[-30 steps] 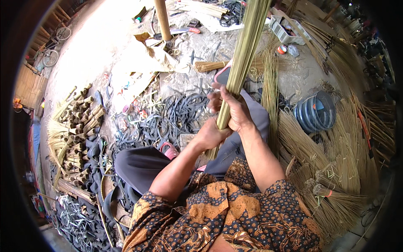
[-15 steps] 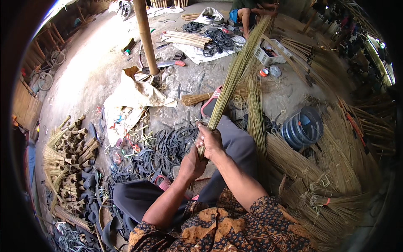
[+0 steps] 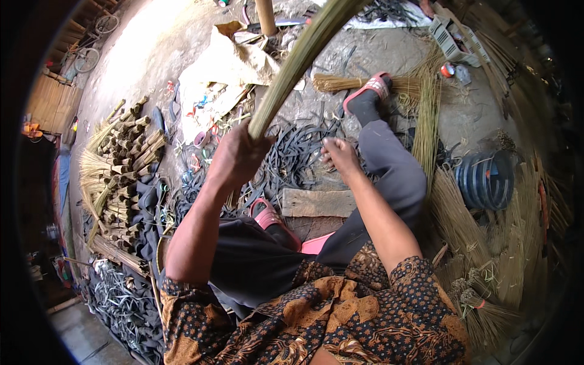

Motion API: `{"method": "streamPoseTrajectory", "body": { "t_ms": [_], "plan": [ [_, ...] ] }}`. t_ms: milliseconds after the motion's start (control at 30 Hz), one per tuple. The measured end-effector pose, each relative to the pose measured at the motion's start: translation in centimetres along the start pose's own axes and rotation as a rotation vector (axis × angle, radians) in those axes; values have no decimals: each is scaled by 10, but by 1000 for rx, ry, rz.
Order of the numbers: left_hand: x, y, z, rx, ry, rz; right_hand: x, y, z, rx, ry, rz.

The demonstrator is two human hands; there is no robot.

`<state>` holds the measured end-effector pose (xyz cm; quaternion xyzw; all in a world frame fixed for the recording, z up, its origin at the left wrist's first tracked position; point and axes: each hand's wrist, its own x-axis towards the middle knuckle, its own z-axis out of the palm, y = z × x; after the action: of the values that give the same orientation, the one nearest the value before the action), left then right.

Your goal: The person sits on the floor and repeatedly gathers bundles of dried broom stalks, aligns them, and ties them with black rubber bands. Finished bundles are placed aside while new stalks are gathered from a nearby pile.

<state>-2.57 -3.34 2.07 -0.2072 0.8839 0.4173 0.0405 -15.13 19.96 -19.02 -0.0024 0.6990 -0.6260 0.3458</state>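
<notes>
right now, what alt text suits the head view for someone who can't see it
A seated person grips a long bundle of thin stalks, slanting up and right, in the left hand; the right hand is apart from it. Dark strips and a wooden board lie in front, with stacked stalk bundles to the left.

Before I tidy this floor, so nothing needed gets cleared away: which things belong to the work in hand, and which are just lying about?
Seemingly part of the work:
long stalk bundle, gripped in the left hand
stalk pile at right
short stalk bundles at left

Probably just lying about:
crumpled pale sheet
blue plastic tub
white plastic crate
</notes>
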Motion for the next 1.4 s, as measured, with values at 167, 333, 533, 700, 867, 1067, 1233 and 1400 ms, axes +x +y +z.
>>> {"method": "streamPoseTrajectory", "body": {
  "t_ms": [167,333,533,700,867,1067,1233,1400],
  "plan": [
    [-2,-3,-19,-103,80,-61,22,108,27,-600,34,247],
    [-9,-6,-32,-141,135,-131,26,148,69,-733,6,338],
    [-12,-10,-34,-209,154,-177,40,164,105,-871,22,443],
    [-10,-9,-36,-207,173,-178,49,174,91,-836,38,283],
    [-8,-10,-33,-54,244,-11,37,130,59,-117,-14,165],
    [-7,-22,-21,59,161,-42,-31,22,16,391,-231,143],
    [-7,-22,-5,131,175,74,-100,-38,16,-323,-158,-442],
    [-12,-19,12,220,222,157,-151,-93,46,-330,-214,-657]
  ]
}}
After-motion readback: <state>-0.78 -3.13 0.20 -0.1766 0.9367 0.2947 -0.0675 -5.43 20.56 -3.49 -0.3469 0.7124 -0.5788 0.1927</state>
